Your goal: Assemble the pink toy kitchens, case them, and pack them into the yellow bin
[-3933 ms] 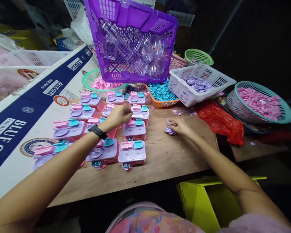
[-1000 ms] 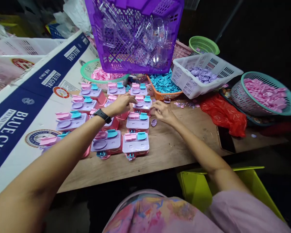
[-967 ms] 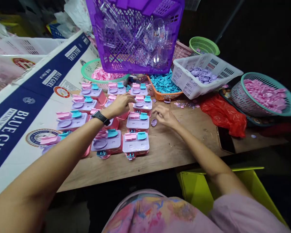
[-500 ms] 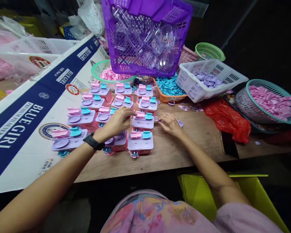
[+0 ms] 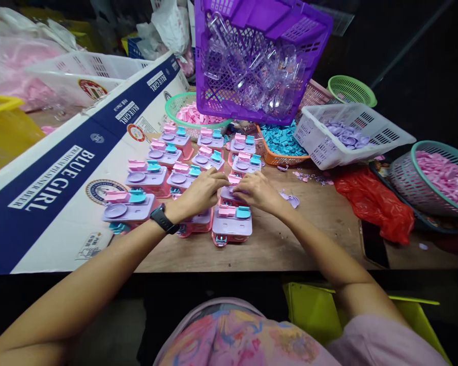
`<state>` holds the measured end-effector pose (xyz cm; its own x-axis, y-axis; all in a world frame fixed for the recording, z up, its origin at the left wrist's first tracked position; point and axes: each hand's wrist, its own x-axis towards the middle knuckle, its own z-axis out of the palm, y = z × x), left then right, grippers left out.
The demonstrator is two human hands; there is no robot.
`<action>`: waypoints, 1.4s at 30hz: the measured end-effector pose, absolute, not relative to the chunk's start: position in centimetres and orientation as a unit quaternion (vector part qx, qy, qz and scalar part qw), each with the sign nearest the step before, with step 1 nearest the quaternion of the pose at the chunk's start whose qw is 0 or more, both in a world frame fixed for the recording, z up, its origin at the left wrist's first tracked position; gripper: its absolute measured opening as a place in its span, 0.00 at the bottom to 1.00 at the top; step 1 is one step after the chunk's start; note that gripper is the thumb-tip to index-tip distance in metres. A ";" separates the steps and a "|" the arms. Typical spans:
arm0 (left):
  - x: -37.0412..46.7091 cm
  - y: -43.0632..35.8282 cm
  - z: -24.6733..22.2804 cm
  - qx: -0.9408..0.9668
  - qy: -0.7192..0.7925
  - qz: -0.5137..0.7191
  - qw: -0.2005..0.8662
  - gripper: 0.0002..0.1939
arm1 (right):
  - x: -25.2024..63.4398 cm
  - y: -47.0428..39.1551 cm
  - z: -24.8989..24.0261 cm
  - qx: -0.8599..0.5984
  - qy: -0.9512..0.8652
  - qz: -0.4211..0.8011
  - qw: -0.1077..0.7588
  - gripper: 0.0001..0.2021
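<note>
Several pink plastic toys with purple tops stand in rows; each top carries a pink and a blue piece. My left hand (image 5: 203, 192), a black band on its wrist, is closed with bent fingers at the left side of one toy (image 5: 227, 194) in the right column. My right hand (image 5: 260, 192) meets that toy from the right, thumb and fingers pinched together over its top. Whatever lies in this pinch is hidden. Nearer me is another toy (image 5: 232, 226) with no round dish on its top. Loose purple dishes (image 5: 291, 200) lie right of my right hand.
A purple basket (image 5: 265, 114) of clear parts stands raised at the back. Behind the toys are an orange basket (image 5: 280, 156) of blue pieces and a white basket (image 5: 316, 145) of purple ones. A red bag (image 5: 377, 198) and phone (image 5: 374, 244) lie right; a printed carton (image 5: 61, 203) lies left.
My right hand has moved left from the bare table onto the toy's top. My left hand stays at the toy's left side, slightly closer in. The whole view has shifted a little.
</note>
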<state>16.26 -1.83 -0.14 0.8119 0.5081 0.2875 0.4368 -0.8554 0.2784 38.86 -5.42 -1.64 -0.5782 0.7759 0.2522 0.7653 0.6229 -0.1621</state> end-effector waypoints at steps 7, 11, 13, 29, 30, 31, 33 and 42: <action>15.0 -2.2 -0.5 0.957 0.250 0.110 0.096 0.25 | 38.8 -5.2 -2.9 -0.407 -0.900 0.030 0.154 0.09; 14.6 -2.5 -0.7 0.962 0.241 0.102 0.078 0.22 | 39.9 -5.2 -3.6 -0.380 -0.909 0.066 0.158 0.13; 14.5 -2.6 -1.0 0.961 0.242 0.109 0.079 0.22 | 39.8 -5.2 -3.6 -0.389 -0.906 0.059 0.153 0.13; 15.1 -1.4 -1.5 0.962 0.239 0.104 0.086 0.23 | 38.8 -5.2 -4.4 -0.405 -0.903 0.052 0.131 0.16; 15.1 -1.3 -1.4 0.963 0.235 0.106 0.078 0.23 | 39.0 -5.4 -4.3 -0.405 -0.901 0.066 0.142 0.16; 15.2 -1.2 -1.4 0.964 0.233 0.106 0.070 0.24 | 39.4 -5.7 -4.2 -0.406 -0.895 0.084 0.164 0.16; 15.4 -1.3 -1.3 0.964 0.235 0.107 0.063 0.24 | 40.6 -6.7 -4.1 -0.429 -0.863 0.118 0.238 0.17; 14.6 -4.6 0.2 0.930 0.312 0.187 0.059 0.26 | 50.2 -11.5 -8.8 -0.730 -0.671 -0.010 0.129 0.11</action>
